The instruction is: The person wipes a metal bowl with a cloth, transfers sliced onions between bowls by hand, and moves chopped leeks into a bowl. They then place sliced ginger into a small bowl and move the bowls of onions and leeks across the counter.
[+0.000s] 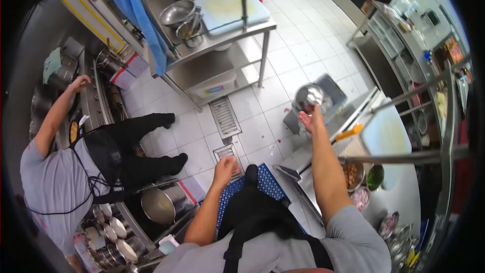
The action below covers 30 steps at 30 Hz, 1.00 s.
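Observation:
My right hand (312, 118) is closed on the edge of a shiny metal bowl (309, 96), reaching out to the right. The bowl is tilted above a grey bin (336, 91) on the floor, and I cannot see what is inside it. Part of the bin is hidden by the bowl and my hand. In front of my body, my left hand (226, 171) hangs over the floor drain (226, 116), its fingers loosely bent and a little apart, with nothing visible in them.
A co-worker (60, 177) stands at the stove on the left. Ahead is a steel table (222, 45) with a cutting board (232, 11) and bowls. To my right, a counter (399, 197) carries bowls of food (353, 176) below a metal rail. A blue mat (268, 184) lies underfoot.

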{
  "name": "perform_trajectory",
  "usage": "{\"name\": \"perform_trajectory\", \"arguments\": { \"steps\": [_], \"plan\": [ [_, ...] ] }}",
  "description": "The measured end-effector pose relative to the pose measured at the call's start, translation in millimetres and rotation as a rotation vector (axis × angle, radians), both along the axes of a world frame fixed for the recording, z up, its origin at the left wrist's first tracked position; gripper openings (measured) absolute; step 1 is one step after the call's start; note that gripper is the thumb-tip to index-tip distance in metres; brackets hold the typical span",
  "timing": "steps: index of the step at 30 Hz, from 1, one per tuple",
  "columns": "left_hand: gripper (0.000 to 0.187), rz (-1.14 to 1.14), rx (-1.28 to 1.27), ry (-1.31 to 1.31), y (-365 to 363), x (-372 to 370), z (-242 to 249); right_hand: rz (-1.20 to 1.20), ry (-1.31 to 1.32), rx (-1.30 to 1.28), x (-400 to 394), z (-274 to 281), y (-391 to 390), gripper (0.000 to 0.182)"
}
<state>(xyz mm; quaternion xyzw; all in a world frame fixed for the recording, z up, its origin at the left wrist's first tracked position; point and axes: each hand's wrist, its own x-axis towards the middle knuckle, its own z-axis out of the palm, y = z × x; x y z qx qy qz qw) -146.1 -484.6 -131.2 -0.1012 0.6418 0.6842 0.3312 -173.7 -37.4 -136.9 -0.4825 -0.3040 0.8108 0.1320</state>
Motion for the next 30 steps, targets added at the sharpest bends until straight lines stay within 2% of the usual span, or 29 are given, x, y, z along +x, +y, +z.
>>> {"name": "perform_trajectory", "arguments": {
  "steps": [1,2,3,4,5,6,7,8,9,10,11,13,14,15,17,19,20,21,22,23,24,25,26,27,28,30],
  "plan": [
    [0.028,-0.063,-0.181,0.109,-20,8,-5,-0.03,0.049,-0.056,-13,-15,19,0.054],
    [0.026,-0.073,-0.324,0.132,-49,21,-39,-0.06,0.096,-0.115,-27,-35,39,0.053],
    [0.027,-0.046,-0.342,0.088,-78,39,-60,-0.092,0.142,-0.18,-39,-50,52,0.053],
    [0.031,-0.085,-0.541,0.009,-104,58,-63,-0.131,0.286,-0.181,-46,-54,60,0.052],
    [0.038,-0.161,-0.645,-0.065,-136,78,-74,-0.171,0.428,-0.182,-49,-58,65,0.051],
    [0.043,-0.243,-0.809,-0.121,-174,107,-111,-0.222,0.516,-0.136,-48,-72,71,0.057],
    [0.044,-0.435,-0.921,-0.008,-219,140,-138,-0.275,0.6,-0.088,-43,-89,72,0.064],
    [0.046,-0.494,-1.005,-0.021,-222,152,-96,-0.409,0.54,-0.324,-37,-105,69,0.062],
    [0.042,-0.689,-1.052,-0.059,-255,175,-122,-0.54,0.468,-0.554,-29,-119,65,0.059],
    [0.039,-0.89,-1.081,-0.082,-282,194,-140,-0.507,0.236,-0.492,-17,-144,55,0.062],
    [0.038,-0.668,-1.002,-0.36,-281,195,-131,-0.474,0.007,-0.425,-13,-165,46,0.065],
    [0.035,-0.075,-0.913,-0.815,-273,195,-107,-0.471,0.186,-0.473,-15,-174,44,0.064],
    [0.032,0.024,-0.908,-0.851,-265,183,-102,-0.469,0.278,-0.497,-15,-177,42,0.063],
    [0.029,0.001,-0.905,-0.794,-254,168,-102,-0.422,0.471,-0.471,-20,-161,40,0.054],
    [0.024,-0.15,-0.893,-0.57,-232,137,-102,-0.52,0.563,-0.41,-28,-118,32,0.045],
    [0.021,-0.334,-0.86,-0.265,-202,98,-99,-0.647,0.369,-0.535,-20,-209,51,0.038],
    [0.02,-0.362,-0.823,-0.164,-179,75,-89,-0.503,-0.004,-0.503,-21,-193,31,0.031],
    [0.02,-0.293,-0.744,-0.141,-160,54,-88,-0.235,-0.086,-0.2,-19,-137,-5,0.034],
    [0.021,-0.082,-0.515,-0.121,-170,45,-143,-0.178,-0.19,-0.037,-26,-147,-20,0.041],
    [0.024,0.02,-0.471,-0.066,-134,22,-128,-0.05,-0.242,0.05,-36,-122,-38,0.048],
    [0.028,0.037,-0.341,-0.054,-103,-4,-109,0.068,-0.164,0.345,-41,-67,-69,0.048],
    [0.036,0.104,-0.199,-0.008,-68,-25,-74,0.198,-0.088,0.482,-43,-45,-88,0.043],
    [0.054,0.162,0.021,-0.063,-39,-43,-39,0.392,-0.165,0.925,-33,-16,-110,0.033],
    [0.069,0.161,0.137,-0.046,-7,-54,13,0.395,-0.068,1.046,-17,20,-132,0.032],
    [0.074,0.112,0.238,-0.019,20,-57,67,0.392,0.035,1.162,7,59,-157,0.031],
    [0.065,0.003,0.486,0.063,51,-46,126,0.405,0.206,1.354,56,111,-186,0.033]
  ]
}}
